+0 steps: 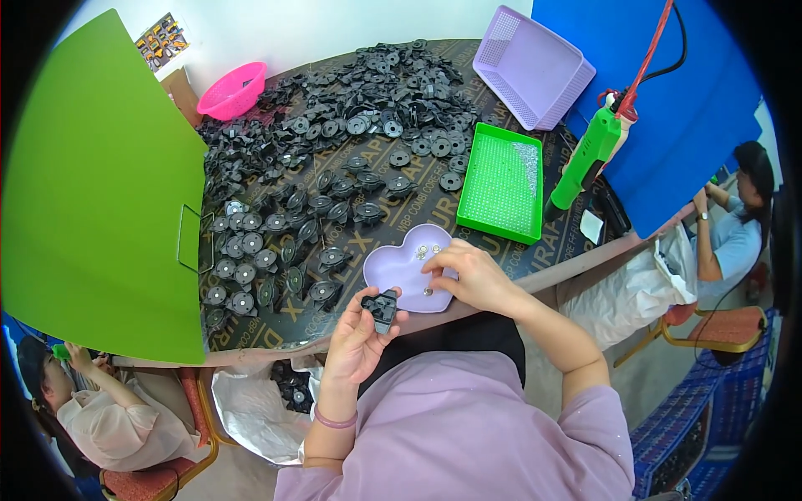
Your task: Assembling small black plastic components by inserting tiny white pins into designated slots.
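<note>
My left hand (347,341) is closed around a black moulded plastic part (380,310), holding it up at the near table edge with its hollow side in view. Beside it, a shallow lilac heart-shaped dish (386,265) contains a few small round metal pieces (423,251). My right hand (474,275) reaches over the dish's right side, fingers bent down and thumb apart from the fingertips. One small metal piece (428,291) lies close by those fingertips. Nothing shows gripped in the right hand.
Many black round parts (321,204) cover the dark table. A green tray (499,219) holds small silvery pieces; a green electric screwdriver (585,163) hangs at right. A lilac basket (535,71) and pink basket (233,90) stand behind. Green (100,192) and blue (668,108) panels flank the table.
</note>
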Tool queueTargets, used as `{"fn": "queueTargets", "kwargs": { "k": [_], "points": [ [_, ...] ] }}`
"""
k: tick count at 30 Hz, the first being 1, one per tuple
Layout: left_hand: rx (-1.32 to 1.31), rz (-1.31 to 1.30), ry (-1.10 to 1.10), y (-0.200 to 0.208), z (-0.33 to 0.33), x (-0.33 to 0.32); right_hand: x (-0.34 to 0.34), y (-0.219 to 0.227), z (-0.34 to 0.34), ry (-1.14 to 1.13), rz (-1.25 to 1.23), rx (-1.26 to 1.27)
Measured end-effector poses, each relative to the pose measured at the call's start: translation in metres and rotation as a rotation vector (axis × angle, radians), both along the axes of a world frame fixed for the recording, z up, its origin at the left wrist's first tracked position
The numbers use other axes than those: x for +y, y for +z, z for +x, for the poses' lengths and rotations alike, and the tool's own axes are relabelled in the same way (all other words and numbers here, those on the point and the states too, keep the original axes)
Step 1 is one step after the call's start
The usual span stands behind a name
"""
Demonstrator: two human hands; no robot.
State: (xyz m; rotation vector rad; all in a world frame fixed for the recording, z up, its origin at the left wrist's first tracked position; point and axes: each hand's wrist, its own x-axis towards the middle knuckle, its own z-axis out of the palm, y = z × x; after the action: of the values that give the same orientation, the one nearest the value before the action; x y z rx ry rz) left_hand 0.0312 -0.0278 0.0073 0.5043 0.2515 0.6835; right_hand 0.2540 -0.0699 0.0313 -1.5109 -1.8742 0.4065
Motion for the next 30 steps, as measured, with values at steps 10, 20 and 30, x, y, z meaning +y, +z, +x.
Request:
{"fn": "queueTargets", "kwargs": {
  "k": [10, 20, 30],
  "points": [
    [0.027, 0.022, -0.014, -0.002, 0.005, -0.001, -0.002, 0.006, 0.011, -0.042, 0.020, -0.284],
    [0.042, 0.089, 0.020, 0.001, -0.002, -0.006, -0.017, 0.018, -0.004, 0.200, -0.169, -0.453],
    [0.099, 0.117, 0.020, -0.003, 0.013, -0.008, -0.015, 0.042, -0.013, 0.143, -0.029, 0.376]
  ]
}}
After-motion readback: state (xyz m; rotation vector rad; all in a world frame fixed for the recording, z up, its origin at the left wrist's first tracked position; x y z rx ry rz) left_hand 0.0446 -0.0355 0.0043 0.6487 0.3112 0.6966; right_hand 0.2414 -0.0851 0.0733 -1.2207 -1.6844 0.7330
